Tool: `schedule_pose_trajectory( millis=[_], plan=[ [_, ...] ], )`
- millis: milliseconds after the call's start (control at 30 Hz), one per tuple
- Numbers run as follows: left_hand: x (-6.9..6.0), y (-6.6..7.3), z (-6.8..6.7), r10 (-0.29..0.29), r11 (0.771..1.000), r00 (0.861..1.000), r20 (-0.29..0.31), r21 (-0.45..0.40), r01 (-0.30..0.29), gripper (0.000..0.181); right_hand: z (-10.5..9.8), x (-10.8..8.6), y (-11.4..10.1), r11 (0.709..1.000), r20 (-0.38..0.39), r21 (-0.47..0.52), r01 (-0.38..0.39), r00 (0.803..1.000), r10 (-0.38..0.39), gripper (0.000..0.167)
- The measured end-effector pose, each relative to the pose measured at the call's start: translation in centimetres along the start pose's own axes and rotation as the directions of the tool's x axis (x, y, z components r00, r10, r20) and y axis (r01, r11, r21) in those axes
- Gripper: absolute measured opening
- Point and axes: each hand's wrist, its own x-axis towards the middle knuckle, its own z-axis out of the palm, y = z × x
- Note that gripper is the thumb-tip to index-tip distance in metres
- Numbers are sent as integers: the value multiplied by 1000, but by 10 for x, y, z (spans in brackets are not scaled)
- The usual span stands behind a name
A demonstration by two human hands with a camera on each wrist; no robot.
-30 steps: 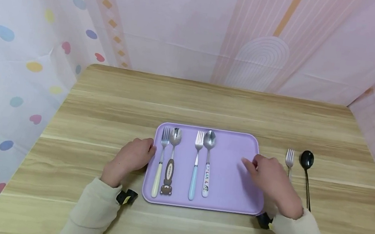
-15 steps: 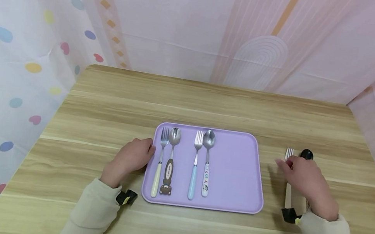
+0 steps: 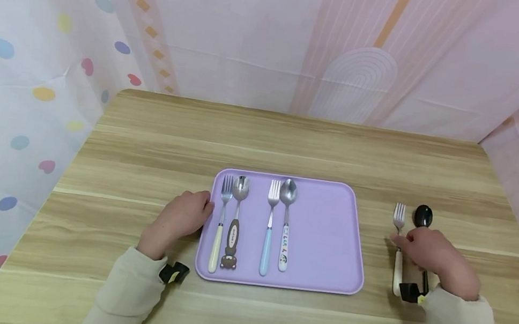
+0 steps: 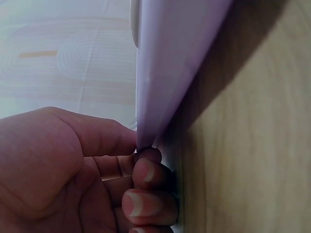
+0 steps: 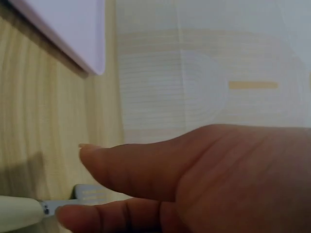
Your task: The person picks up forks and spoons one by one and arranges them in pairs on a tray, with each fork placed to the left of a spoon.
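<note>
Thumb and curled fingers of the left hand (image 3: 181, 217) pinch the left rim of the purple tray (image 3: 328, 235); in the left wrist view the thumb (image 4: 107, 138) lies against the tray's side (image 4: 167, 63). Beyond the tray's right side, the right hand (image 3: 438, 254) is over a fork with a cream handle (image 3: 398, 271), partly covering its neck. The right wrist view shows the thumb (image 5: 116, 165) and forefinger (image 5: 107, 217) parted, the forefinger's tip at the neck of that fork (image 5: 19, 212). A black spoon (image 3: 423, 216) lies beside it, partly hidden by the right hand.
On the tray, left to right, lie a cream-handled fork (image 3: 215, 248), a bear-handled spoon (image 3: 233, 234), a blue-handled fork (image 3: 265, 252) and a spoon with a patterned white handle (image 3: 284, 249). Patterned curtains (image 3: 255, 37) hang behind the wooden table (image 3: 291, 144).
The right hand has moved right, from over the tray's right edge to the fork beside the black spoon, and has come lower. The left hand has stayed at the tray's rim.
</note>
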Motion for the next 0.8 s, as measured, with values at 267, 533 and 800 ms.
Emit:
schedule_pose_trajectory(
  millis=[267, 533, 800],
  plan=[
    [-1, -1, -1, 1, 1000, 1000, 1, -2, -1, 21, 2, 5, 2, 999, 12, 3, -40, 999, 40, 43],
    [2, -1, -2, 1, 1000, 1000, -5, 0, -1, 21, 2, 8, 7, 998, 63, -50, -29, 998, 32, 46],
    [1, -1, -1, 5, 1000, 1000, -1, 4, -5, 22, 4, 7, 11, 999, 99, -26, -27, 995, 29, 43]
  ],
)
